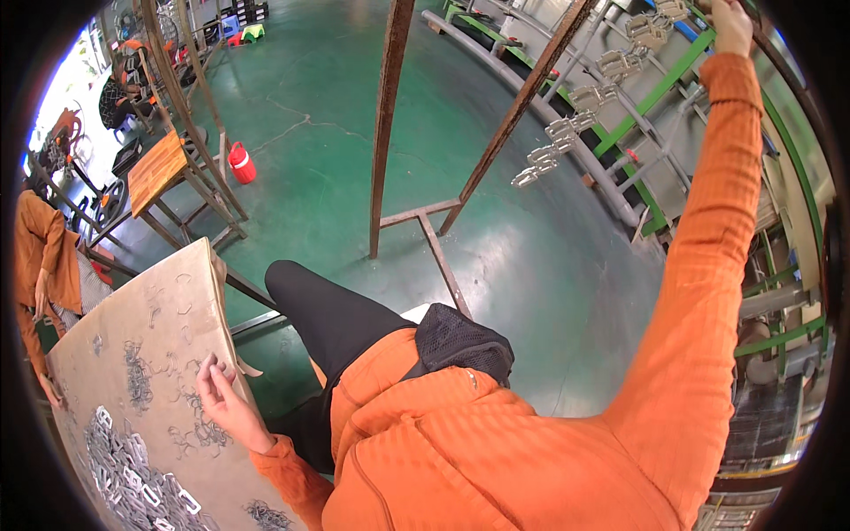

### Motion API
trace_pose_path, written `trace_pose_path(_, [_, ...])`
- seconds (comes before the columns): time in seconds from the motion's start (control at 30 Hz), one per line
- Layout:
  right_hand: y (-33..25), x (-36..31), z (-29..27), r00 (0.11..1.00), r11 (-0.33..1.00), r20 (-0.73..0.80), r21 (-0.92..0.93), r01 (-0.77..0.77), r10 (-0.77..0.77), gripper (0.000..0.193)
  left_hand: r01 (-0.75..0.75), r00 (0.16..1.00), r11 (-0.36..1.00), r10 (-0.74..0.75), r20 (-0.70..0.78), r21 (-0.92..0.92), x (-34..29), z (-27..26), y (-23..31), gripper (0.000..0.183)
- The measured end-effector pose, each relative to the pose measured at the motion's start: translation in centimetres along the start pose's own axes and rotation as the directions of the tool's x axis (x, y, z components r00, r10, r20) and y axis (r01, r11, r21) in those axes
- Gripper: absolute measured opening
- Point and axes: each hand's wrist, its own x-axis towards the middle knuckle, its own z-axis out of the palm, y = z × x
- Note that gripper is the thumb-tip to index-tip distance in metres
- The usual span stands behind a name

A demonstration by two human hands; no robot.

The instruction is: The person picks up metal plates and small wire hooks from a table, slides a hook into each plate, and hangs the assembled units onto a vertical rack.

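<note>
My left hand (232,409) hovers by the edge of the tan-covered table (190,292), its fingers loosely bent and somewhat apart, with nothing visible in it. Below and left of it lies a heap of grey metal link-shaped pieces (142,478). Small bunches of thin wire hooks (137,376) are scattered over the same table. High at the upper right, my right hand (731,28) is closed at the top of a metal frame; what its fingers grip is hidden. Beside it, a string of linked metal pieces (620,64) hangs down toward the floor.
A rusty upright frame (390,133) stands ahead on the green floor. Green bars and grey pipes (660,97) fill the right side. To the left are a wooden-topped stool (158,173), a red jug (241,164) and another person in orange (44,257) at the table.
</note>
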Motion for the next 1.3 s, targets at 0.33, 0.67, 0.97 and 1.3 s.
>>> trace_pose_path(0.33, [6.6, -26.5, -5.6, 0.902, 0.914, 0.197, 0.057, -0.401, 0.383, 0.018, -0.158, 0.907, 0.979, 0.195, 0.373, -0.128, 3.8, 6.5, 4.1, 0.020])
trace_pose_path(0.67, [16.4, -43.4, -1.5, 0.582, 0.642, 0.271, -0.350, -0.682, 0.767, 0.017, -0.403, 0.512, 0.893, 0.399, 0.760, -0.197, 2.4, 24.4, 9.3, 0.016])
trace_pose_path(0.97, [17.5, -45.2, 3.1, 0.673, 0.713, 0.243, -0.306, -0.630, 0.699, 0.017, -0.404, 0.235, 0.877, 0.373, 0.898, -0.259, -3.0, 41.9, 12.0, 0.019])
trace_pose_path(1.3, [17.8, -44.4, 4.3, 0.593, 0.657, 0.283, -0.310, -0.687, 0.754, 0.015, -0.437, 0.311, 0.860, 0.421, 0.852, -0.265, -10.0, 53.1, 13.8, 0.066])
